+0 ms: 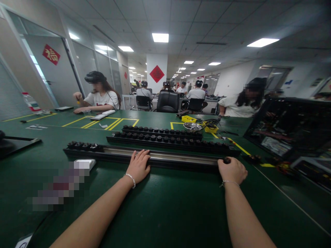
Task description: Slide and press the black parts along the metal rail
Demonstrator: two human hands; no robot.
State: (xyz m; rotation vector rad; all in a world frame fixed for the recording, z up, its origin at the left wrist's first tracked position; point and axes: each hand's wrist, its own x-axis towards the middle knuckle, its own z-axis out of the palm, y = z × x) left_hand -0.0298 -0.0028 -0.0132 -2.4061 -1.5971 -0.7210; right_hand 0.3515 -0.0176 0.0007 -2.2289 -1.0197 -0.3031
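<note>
A long black rail (pixel 181 159) lies across the green table in front of me, its channel bare along most of its length. Several black knobbed parts (pixel 85 146) sit in its left end. My left hand (pixel 139 167) rests on the rail left of its middle, fingers spread over the edge, holding nothing. At the rail's right end, my right hand (pixel 232 170) has its fingers closed round a small black part (pixel 227 160), mostly hidden by them. Behind lie two more black rails, the nearer one (pixel 165 139) lined with similar black parts.
The green table (pixel 160 213) bears a pixelated object (pixel 62 184) at left, a metal dish (pixel 192 126) and yellow trays (pixel 188 119) behind the rails, and an open black computer case (pixel 287 131) at right. People sit across the table and beyond.
</note>
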